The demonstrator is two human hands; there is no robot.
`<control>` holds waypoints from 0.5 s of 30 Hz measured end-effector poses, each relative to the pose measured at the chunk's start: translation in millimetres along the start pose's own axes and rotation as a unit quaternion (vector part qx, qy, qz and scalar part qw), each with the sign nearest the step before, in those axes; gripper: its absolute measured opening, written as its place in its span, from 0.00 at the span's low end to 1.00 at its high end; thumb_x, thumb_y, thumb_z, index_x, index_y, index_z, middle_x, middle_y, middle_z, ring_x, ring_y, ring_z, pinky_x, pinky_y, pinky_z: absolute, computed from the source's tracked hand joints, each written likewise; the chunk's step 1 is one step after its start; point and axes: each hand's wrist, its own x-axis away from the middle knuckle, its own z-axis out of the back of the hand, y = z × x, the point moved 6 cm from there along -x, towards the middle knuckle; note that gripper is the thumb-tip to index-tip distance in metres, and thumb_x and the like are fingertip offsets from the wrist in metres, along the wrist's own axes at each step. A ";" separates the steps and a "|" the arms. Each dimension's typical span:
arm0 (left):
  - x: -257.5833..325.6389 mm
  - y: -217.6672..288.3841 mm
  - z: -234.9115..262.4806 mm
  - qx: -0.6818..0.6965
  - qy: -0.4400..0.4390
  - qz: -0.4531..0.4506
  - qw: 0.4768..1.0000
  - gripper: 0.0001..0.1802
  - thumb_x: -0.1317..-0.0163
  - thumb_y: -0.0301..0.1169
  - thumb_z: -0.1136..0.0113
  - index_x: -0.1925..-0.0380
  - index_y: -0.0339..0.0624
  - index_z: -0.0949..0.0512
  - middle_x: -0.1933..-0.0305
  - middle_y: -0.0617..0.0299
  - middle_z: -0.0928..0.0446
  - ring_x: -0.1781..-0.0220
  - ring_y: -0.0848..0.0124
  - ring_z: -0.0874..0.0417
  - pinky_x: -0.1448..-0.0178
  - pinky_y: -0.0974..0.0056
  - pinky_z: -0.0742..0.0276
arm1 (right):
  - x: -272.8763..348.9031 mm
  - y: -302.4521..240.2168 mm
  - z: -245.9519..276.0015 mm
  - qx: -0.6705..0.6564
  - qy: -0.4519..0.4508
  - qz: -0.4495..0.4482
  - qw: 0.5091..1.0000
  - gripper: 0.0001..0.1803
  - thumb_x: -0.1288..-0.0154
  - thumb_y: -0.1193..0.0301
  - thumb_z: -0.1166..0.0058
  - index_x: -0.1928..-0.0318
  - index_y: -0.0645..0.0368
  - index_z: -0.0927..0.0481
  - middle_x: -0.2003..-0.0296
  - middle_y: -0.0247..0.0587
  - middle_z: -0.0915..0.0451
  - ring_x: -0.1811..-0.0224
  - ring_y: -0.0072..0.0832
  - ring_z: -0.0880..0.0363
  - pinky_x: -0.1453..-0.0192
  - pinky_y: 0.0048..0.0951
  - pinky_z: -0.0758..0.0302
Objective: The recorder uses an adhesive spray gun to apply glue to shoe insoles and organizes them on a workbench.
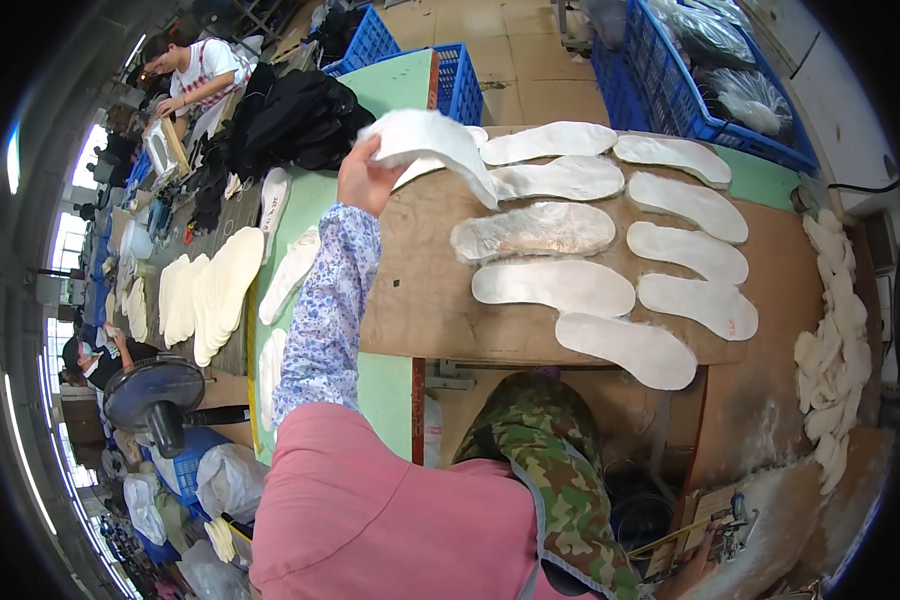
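Note:
My left hand [367, 180], its forearm in a blue floral sleeve, reaches to the far left part of the brown board [420, 290]. Its fingers are closed on the end of a white fleece insole [432, 138], lifted and bending down toward the board. Several more insoles lie flat to the right of it, among them a fluffy, shiny one [535, 232] and a smooth white one [555, 287]. The lowest insole [630, 348] hangs slightly over the near edge. My right hand is not seen.
Blue crates [705, 95] with plastic-wrapped goods stand beyond the table. Cream insoles [230, 285] lie in rows at left, near black cloth [295, 120] and a fan [155, 395]. A pile of off-white pieces [832, 340] lines the right side. Two people work at left.

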 end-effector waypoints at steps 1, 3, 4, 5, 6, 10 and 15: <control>-8.0 -3.8 28.7 0.002 0.036 -0.002 0.999 0.21 0.34 0.29 0.54 0.42 0.32 0.34 0.40 0.49 0.29 0.39 0.54 0.28 0.36 0.45 0.30 | 1.2 -5.2 -4.0 0.025 -0.005 0.012 1.000 0.15 0.39 0.69 0.45 0.53 0.47 0.31 0.69 0.42 0.28 0.72 0.31 0.32 0.69 0.32 0.37; -19.6 -7.7 87.7 0.002 0.076 -0.006 0.997 0.20 0.34 0.28 0.54 0.43 0.33 0.34 0.41 0.50 0.29 0.40 0.53 0.26 0.38 0.43 0.28 | 2.2 -15.8 -13.5 0.074 -0.016 0.037 0.996 0.17 0.39 0.71 0.46 0.50 0.46 0.32 0.65 0.45 0.27 0.69 0.33 0.30 0.65 0.33 0.35; -25.4 -14.5 108.9 -0.023 0.110 0.003 0.994 0.19 0.34 0.29 0.54 0.44 0.36 0.33 0.42 0.50 0.28 0.41 0.53 0.25 0.40 0.43 0.26 | 8.3 -15.5 -6.5 0.090 -0.006 0.046 0.995 0.19 0.39 0.72 0.47 0.48 0.45 0.32 0.64 0.46 0.26 0.68 0.34 0.29 0.63 0.34 0.34; -27.0 -20.3 135.6 -0.053 0.157 0.010 0.986 0.18 0.34 0.30 0.53 0.45 0.38 0.32 0.43 0.51 0.28 0.43 0.53 0.25 0.43 0.42 0.25 | 9.5 -19.8 -7.2 0.114 -0.007 0.057 0.992 0.21 0.39 0.73 0.48 0.46 0.45 0.32 0.62 0.47 0.26 0.66 0.35 0.28 0.61 0.34 0.33; -27.9 -29.3 153.4 -0.050 0.159 0.014 0.986 0.18 0.34 0.30 0.53 0.45 0.38 0.32 0.43 0.51 0.28 0.43 0.53 0.25 0.43 0.42 0.25 | 10.6 -25.5 -8.8 0.141 -0.007 0.068 0.988 0.22 0.39 0.74 0.48 0.44 0.44 0.33 0.61 0.48 0.25 0.64 0.36 0.27 0.59 0.35 0.33; -21.6 -45.9 236.9 -0.234 0.252 0.037 0.938 0.18 0.38 0.36 0.46 0.50 0.43 0.29 0.48 0.52 0.25 0.47 0.57 0.22 0.53 0.44 0.21 | 10.6 -55.8 -22.1 0.241 -0.019 0.138 0.960 0.29 0.38 0.78 0.51 0.36 0.42 0.34 0.54 0.53 0.23 0.58 0.40 0.23 0.51 0.36 0.29; -18.8 -28.1 273.3 -0.646 0.301 0.020 0.701 0.36 0.47 0.33 0.43 0.36 0.39 0.38 0.40 0.41 0.30 0.37 0.47 0.30 0.33 0.55 0.35 | -45.7 -123.9 -124.3 0.196 -0.096 0.288 0.932 0.31 0.38 0.79 0.52 0.34 0.43 0.34 0.52 0.53 0.23 0.56 0.40 0.22 0.49 0.36 0.28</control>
